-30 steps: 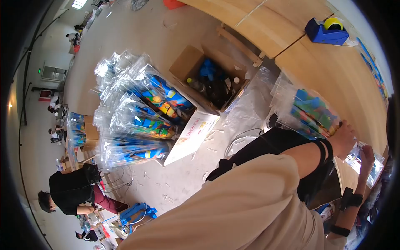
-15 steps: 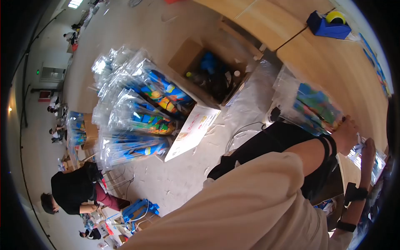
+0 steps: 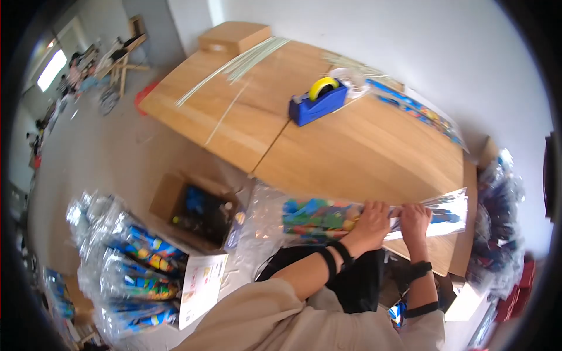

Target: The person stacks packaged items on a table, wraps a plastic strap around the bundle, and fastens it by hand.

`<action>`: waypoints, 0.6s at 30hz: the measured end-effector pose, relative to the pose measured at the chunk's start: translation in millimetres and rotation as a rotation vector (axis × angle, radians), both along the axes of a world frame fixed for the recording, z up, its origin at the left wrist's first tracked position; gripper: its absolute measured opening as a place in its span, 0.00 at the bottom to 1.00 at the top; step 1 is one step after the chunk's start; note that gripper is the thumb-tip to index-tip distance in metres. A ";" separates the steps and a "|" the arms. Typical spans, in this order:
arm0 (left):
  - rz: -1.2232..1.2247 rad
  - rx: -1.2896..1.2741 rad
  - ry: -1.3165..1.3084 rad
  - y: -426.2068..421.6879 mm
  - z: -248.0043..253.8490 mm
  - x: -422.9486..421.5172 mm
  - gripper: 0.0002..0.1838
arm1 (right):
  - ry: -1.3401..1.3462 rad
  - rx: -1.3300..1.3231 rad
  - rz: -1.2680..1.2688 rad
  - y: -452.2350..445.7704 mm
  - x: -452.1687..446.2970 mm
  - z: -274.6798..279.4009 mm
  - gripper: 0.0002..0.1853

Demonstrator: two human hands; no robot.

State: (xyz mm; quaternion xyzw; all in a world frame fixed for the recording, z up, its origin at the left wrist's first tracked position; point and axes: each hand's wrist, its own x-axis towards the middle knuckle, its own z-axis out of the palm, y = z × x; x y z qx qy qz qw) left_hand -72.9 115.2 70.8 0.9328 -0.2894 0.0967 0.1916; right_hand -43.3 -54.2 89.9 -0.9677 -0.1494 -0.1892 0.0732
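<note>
A long pack of colourful printed material in a clear plastic sleeve lies along the table's near edge. My left hand is closed over the pack near its middle, fingers bent down onto it. Close beside it, my right hand grips the pack where shiny clear plastic continues to the right. The fingertips are partly hidden, so the exact grip is unclear. Loose clear film spreads out at the pack's left end.
On the wooden table stands a blue tape dispenser with yellow tape. Thin pale sticks and a cardboard box lie farther back. Sleeved colourful packs fill a carton at lower left, beside an open box. Bagged goods stand at right.
My view has swung right and up toward the table, so the hands and pack now appear nearer the middle. Both hands stay on the pack.
</note>
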 end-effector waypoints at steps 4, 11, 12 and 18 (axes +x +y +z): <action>0.001 0.129 -0.059 1.8 14.8 -2.9 0.33 | 0.314 -0.012 -0.127 0.9 30.6 38.1 0.09; -0.132 0.122 -0.094 40.2 20.8 55.5 0.40 | 0.241 0.283 -0.115 -47.5 146.5 46.8 0.27; -0.137 0.120 -0.022 41.6 24.7 58.5 0.44 | 0.200 0.208 -0.127 -48.1 167.2 42.8 0.33; -0.161 0.069 0.199 40.2 31.0 73.9 0.51 | 0.027 -0.226 -0.123 -50.7 328.8 27.7 0.43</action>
